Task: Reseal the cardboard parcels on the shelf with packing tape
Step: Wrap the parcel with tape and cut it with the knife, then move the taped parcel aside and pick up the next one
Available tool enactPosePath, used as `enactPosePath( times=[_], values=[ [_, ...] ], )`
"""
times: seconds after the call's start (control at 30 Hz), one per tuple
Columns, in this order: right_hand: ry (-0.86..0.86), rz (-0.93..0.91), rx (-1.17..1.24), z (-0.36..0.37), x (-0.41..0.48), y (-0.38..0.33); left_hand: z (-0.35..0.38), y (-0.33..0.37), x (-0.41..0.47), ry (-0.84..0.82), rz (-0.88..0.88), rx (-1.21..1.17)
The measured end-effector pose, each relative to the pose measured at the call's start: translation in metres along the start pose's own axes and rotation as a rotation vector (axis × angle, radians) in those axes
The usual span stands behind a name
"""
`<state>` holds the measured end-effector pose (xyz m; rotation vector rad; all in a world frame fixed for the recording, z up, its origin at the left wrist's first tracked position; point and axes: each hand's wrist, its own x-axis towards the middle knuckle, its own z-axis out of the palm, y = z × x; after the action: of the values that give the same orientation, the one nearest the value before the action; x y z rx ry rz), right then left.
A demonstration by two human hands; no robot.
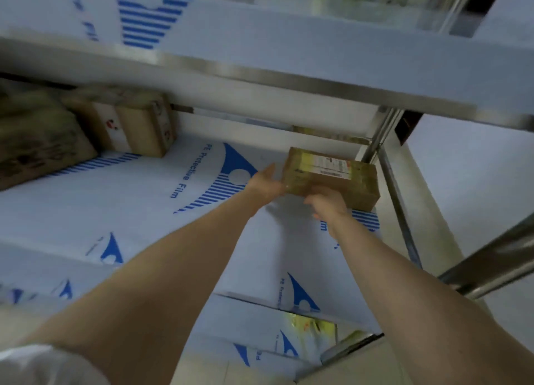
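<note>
Head: shelf film [130,199] reads "PE Protective Film"; parcel [351,189] label [332,165] blurred.

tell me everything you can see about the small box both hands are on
The small cardboard parcel is a brown oblong box. Glossy yellowish tape bands its ends, and a white label with a barcode lies on top. It lies flat, slightly askew, at the right rear of the film-covered shelf, close to the metal post. The left hand holds its left end and the right hand grips its front side. Whether it rests on the shelf or is lifted cannot be told.
</note>
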<state>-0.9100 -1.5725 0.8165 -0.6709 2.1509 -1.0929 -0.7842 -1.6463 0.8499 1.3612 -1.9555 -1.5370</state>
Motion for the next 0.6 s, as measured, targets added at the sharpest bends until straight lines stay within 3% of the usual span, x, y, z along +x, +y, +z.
enactPosePath(
  times=[0.2,0.3,0.37,0.6],
  values=[
    [-0.235,-0.265,-0.503,0.049,-0.028,-0.034,-0.047,-0.032,-0.040,0.202,-0.063,0.366],
    [-0.290,-0.486,-0.712,0.082,-0.052,-0.047,-0.077,-0.056,-0.072,0.280,-0.123,0.577],
    [-0.299,-0.614,-0.807,0.106,-0.072,-0.057,-0.101,-0.071,-0.093,0.319,-0.177,0.655],
    [-0.420,-0.814,-0.956,0.197,-0.134,-0.101,-0.194,-0.124,-0.154,0.430,-0.298,0.819]
  ],
)
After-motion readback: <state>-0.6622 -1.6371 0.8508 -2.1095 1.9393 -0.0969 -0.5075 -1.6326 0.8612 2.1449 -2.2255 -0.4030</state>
